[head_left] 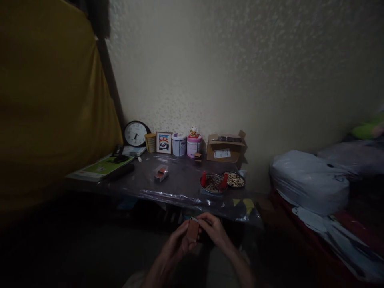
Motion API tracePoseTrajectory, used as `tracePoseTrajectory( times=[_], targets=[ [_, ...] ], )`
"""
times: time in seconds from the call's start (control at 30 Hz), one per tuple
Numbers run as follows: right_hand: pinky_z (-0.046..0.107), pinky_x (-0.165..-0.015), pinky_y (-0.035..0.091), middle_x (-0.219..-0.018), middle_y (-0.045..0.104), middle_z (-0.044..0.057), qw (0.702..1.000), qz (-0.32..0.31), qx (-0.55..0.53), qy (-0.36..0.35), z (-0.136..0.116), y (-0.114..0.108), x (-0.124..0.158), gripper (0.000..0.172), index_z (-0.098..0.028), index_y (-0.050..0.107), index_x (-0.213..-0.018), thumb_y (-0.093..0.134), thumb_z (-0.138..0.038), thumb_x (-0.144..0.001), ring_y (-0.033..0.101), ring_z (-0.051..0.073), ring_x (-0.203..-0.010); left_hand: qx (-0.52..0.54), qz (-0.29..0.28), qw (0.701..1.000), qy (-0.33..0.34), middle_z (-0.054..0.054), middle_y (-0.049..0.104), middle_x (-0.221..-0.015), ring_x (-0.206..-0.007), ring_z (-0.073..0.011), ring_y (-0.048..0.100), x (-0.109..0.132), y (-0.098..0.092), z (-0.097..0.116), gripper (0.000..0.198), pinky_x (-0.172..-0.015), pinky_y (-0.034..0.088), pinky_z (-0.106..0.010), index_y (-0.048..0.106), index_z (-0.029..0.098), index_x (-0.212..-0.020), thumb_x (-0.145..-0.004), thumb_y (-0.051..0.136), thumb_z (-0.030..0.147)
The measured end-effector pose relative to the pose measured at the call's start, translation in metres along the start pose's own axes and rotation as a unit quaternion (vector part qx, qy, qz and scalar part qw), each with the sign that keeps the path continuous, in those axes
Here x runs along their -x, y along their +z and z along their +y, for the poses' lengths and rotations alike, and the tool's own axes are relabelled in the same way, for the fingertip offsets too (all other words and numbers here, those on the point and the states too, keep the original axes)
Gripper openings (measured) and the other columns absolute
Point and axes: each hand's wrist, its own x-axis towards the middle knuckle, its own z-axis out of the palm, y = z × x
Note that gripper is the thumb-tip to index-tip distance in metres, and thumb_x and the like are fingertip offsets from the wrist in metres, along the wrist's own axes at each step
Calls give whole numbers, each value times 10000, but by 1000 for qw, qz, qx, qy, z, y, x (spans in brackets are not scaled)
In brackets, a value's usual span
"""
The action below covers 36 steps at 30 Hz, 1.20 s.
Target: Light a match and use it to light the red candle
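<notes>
Both hands sit low in the frame, bottom centre, wrapped around a small reddish-brown box point(193, 230). Left hand point(177, 245) grips it from the lower left side, right hand point(213, 231) curls over its top and right side with the fingers closed on it. It's pretty dark down there, so finer detail of the box is hard to make out.

Just above the hands is the counter point(180, 182), covered in clear plastic. On it, around the middle of the frame, lies another small box point(161, 173), and to the right of it two round dishes point(222, 182) with small bits in them. Along the wall at the back: a round clock point(136, 133), a framed panda picture point(163, 143), two tins point(186, 145) and an open cardboard box point(226, 148).
</notes>
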Motion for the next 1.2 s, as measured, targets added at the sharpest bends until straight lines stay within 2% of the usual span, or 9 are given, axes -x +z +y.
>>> tracePoseTrajectory(
  times=[0.17,0.27,0.37,0.57,0.7,0.87,1.03,1.2],
  targets=[
    [226,-520,433,-530,541,-48,998,-21,-43,30,-9,0,4,258,-162,593,-688,611,-419,-706,515,98,-488,-20,-15,999,-27,-74,685,-835,-700,-153,622,5,7,1,215,-617,444,-246,628,162,-945,-771,541,253],
    [219,-497,421,-542,551,-45,998,-12,-46,32,-10,1,3,256,-162,592,-684,616,-416,-698,509,94,-473,-13,-29,999,-25,-77,682,-868,-697,-150,623,5,7,2,237,-612,443,-246,610,177,-991,-776,533,238],
    [220,-480,409,-539,557,-38,999,16,-14,26,-7,1,1,252,-160,595,-669,606,-410,-695,508,100,-466,-7,-57,998,-22,-86,676,-880,-709,-150,626,3,4,1,268,-600,440,-238,582,187,-1046,-794,507,236],
    [246,-581,445,-624,613,-3,997,44,60,-18,-2,-1,-2,208,-166,600,-658,569,-363,-718,575,144,-599,-9,-83,996,-34,-108,673,-882,-695,-150,626,2,-1,0,327,-593,441,-237,532,179,-1125,-815,468,262],
    [246,-629,451,-685,613,0,987,39,142,-68,-2,-4,0,159,-179,595,-702,519,-300,-771,584,150,-672,8,-70,997,-41,-110,674,-853,-688,-155,624,0,-5,0,321,-580,438,-236,554,153,-1097,-801,485,259],
    [222,-641,428,-748,555,-10,949,9,280,-142,-8,-8,5,116,-202,590,-718,504,-200,-796,551,128,-707,7,-53,998,-42,-90,676,-866,-639,-150,616,-2,-3,2,303,-510,404,-221,572,179,-1068,-777,505,231],
    [223,-649,422,-793,544,-9,925,-23,349,-149,-10,-11,10,140,-222,609,-763,484,-201,-824,552,127,-738,-5,-16,999,-50,-70,679,-875,-587,-140,605,2,4,3,310,-507,406,-232,587,178,-1052,-748,534,209],
    [227,-669,421,-792,547,-12,916,-53,369,-149,-11,-15,12,150,-239,612,-767,480,-214,-834,548,131,-750,-17,-18,998,-56,-86,684,-857,-582,-136,604,1,2,1,331,-482,384,-216,581,162,-1075,-753,531,220]
  ],
)
